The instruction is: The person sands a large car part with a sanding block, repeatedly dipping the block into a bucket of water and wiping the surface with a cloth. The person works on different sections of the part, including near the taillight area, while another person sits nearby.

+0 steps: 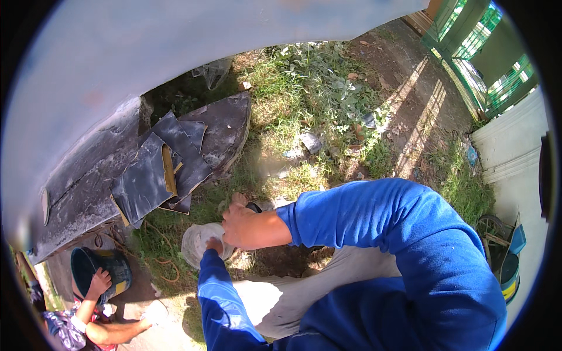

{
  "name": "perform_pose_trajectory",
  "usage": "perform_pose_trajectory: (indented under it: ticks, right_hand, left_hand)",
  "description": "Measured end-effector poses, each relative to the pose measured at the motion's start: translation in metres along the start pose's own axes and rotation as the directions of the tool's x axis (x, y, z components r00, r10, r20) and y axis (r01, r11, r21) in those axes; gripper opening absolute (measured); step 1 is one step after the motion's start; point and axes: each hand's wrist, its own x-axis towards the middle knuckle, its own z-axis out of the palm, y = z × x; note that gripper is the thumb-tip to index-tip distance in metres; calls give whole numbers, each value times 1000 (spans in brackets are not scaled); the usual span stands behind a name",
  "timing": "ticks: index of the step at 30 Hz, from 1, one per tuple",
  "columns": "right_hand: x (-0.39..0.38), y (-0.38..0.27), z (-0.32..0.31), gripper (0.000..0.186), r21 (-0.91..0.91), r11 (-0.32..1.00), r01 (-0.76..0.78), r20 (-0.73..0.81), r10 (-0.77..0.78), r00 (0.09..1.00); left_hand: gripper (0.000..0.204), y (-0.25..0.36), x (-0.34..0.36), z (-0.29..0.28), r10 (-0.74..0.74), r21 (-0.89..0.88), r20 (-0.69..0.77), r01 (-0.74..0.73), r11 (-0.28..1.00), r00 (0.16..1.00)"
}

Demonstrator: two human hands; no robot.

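Grey, weathered slab [88, 181] runs along the left side. Below it, a co-worker's hand [100, 282] lies at the mouth of a dark bucket [122, 270] with yellow patches. Broken black sheets [143, 181] with tan edges are stacked on the slab. Further right, on the grass, sits a whitish round container [196, 240], just in front of the person. The left hand [214, 244] reaches over its mouth; the fingers are mostly hidden, so I cannot tell whether that grip is closed. Right beside it, the right hand [236, 225] is at the container's far right side, fingers bent, its grip too obscured to tell open from closed. Leafy weeds [333, 88] spread beyond, then a green fence [492, 64] and a white wall [512, 146].
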Motion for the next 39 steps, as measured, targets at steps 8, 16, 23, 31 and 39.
perform_pose_trajectory:
  ticks: [8, 16, 23, 31, 39]
  right_hand:
    - [-7, 63, -4, 37, 159, 982, -98, 111, 81, 991]
    - [23, 58, 11, 66, 75, 996, -50, 162, 37, 986]
    - [41, 89, 38, 73, 58, 990, -126, 284, 105, 953]
    - [33, 94, 29, 40, 66, 990, -128, 349, 98, 932]
    - [-39, 100, 7, 30, 115, 935, -336, 246, 301, 921]
  left_hand:
    - [75, -15, -25, -1, -459, -483, -539, 187, 855, 707]
    - [48, -44, 8, 28, -331, -502, -517, 34, 864, 790]
    - [27, -4, -25, -11, -279, -413, -557, 30, 910, 782]
    - [27, 26, -105, -19, -666, -756, -404, -638, -143, 627]
    - [51, 25, -128, -50, -260, -240, -456, -399, -885, 851]
